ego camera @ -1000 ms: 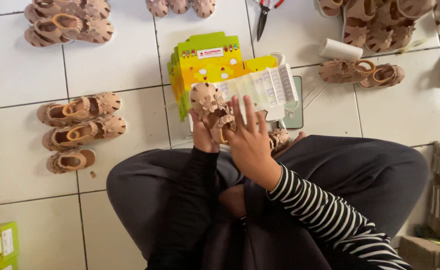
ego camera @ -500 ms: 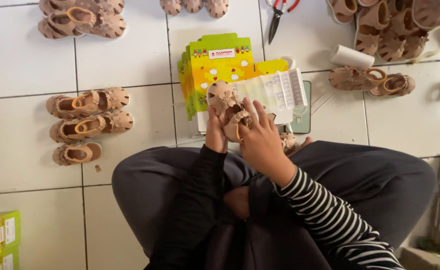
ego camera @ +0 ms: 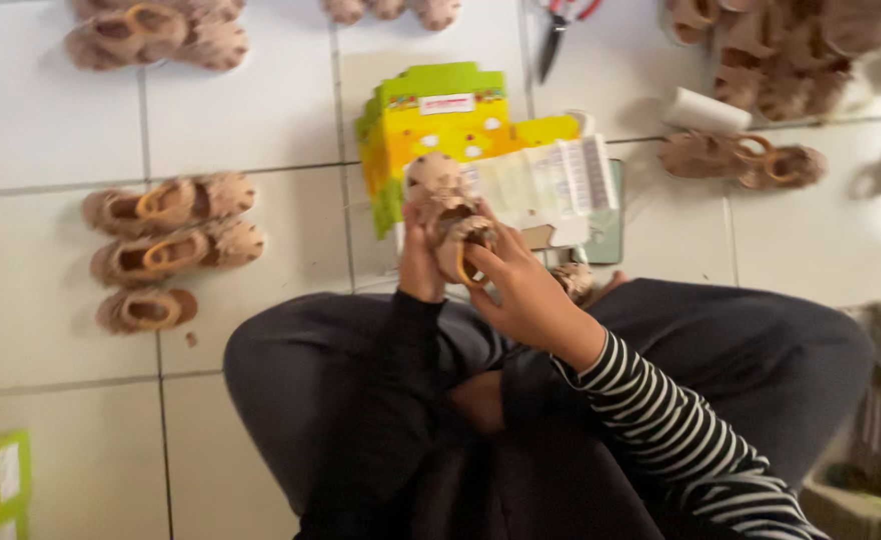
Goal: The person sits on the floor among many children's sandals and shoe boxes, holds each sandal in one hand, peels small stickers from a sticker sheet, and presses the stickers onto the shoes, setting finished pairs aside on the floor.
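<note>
While gripped by both hands, sandal (ego camera: 447,215) tan, strappy.

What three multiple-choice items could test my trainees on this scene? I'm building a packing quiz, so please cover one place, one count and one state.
1. Where is the yellow-green box?
A. On the floor ahead of the hands
B. On the lap
C. Under the scissors

2. How many sandals lie in the group on the left?
A. Two
B. Five
C. Nine

3. How is the sandal pair held?
A. Left hand only
B. Lying free on the tiles
C. Between both hands

Answers:
1 A, it lies on the tiles beyond the hands.
2 B, two pairs plus a single.
3 C, left hand and right hand both grip it.
</note>
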Tool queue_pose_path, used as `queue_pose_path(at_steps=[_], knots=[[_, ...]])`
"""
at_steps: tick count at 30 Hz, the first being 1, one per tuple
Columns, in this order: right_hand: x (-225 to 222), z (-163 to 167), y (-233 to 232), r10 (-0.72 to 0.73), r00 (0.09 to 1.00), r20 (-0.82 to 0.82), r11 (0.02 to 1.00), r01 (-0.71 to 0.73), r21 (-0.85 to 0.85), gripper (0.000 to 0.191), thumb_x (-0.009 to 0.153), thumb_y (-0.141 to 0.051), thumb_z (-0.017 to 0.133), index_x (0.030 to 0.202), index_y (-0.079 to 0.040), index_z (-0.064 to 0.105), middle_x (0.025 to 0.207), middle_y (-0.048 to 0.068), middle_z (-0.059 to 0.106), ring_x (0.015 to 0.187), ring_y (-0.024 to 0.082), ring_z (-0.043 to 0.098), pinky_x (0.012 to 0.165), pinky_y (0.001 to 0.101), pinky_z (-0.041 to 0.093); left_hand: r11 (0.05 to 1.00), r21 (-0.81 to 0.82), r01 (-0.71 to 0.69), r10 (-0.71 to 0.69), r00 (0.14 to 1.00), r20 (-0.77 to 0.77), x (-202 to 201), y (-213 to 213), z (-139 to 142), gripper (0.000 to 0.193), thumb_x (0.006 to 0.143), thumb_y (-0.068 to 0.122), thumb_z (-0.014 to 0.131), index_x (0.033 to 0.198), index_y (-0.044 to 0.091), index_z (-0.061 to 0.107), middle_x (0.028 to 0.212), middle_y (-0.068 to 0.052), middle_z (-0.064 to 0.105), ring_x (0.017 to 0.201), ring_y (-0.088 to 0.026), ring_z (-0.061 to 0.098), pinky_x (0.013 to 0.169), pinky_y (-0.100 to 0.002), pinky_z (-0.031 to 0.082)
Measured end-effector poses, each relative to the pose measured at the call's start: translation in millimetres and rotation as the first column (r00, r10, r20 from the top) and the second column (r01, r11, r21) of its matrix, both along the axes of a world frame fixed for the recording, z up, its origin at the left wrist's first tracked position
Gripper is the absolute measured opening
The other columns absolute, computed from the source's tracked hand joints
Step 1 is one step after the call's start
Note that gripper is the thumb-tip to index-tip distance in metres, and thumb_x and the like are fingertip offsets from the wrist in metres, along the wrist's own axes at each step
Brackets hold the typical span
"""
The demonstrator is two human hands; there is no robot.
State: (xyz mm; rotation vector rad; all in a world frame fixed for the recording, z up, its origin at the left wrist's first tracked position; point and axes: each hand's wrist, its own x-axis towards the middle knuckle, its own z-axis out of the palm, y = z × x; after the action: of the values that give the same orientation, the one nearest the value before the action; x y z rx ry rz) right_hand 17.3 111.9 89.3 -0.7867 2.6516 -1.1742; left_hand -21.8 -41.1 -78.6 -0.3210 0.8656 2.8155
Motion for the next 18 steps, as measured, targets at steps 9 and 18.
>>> queue_pose_path(at_steps=[9, 18], knots=[[-22.7, 9.8, 88.0, -0.283, 0.942, -0.179, 0.955, 0.294, 0.038, 0.018, 0.087, -0.019, 0.078, 0.101, -0.007, 0.078, 0.146, 0.025, 0.056, 0.123, 0.043, 0.059, 0.1, 0.0486, 0.048, 0.896, -0.17, 0.41, -0.429, 0.899, -0.091, 13.9, 17.0, 44.7, 0.089, 0.096, 0.075, 0.028, 0.158, 0.01, 0.035, 0.141, -0.019, 0.054, 0.118, -0.033, 0.063, 0.1, -0.056, 0.056], [-58.1, -46.3, 366.3, -0.806, 0.587, -0.072, 0.471, 0.71, 0.523, 0.023, 0.09, -0.033, 0.081, 0.107, -0.017, 0.082, 0.089, 0.014, 0.075, 0.076, 0.034, 0.069, 0.075, 0.0456, 0.055, 0.931, -0.256, 0.26, -0.294, 0.95, -0.105, 9.1, 4.5, 44.9, 0.094, 0.098, 0.076, 0.037, 0.154, 0.001, 0.039, 0.142, -0.022, 0.055, 0.118, -0.032, 0.061, 0.104, -0.052, 0.052]])
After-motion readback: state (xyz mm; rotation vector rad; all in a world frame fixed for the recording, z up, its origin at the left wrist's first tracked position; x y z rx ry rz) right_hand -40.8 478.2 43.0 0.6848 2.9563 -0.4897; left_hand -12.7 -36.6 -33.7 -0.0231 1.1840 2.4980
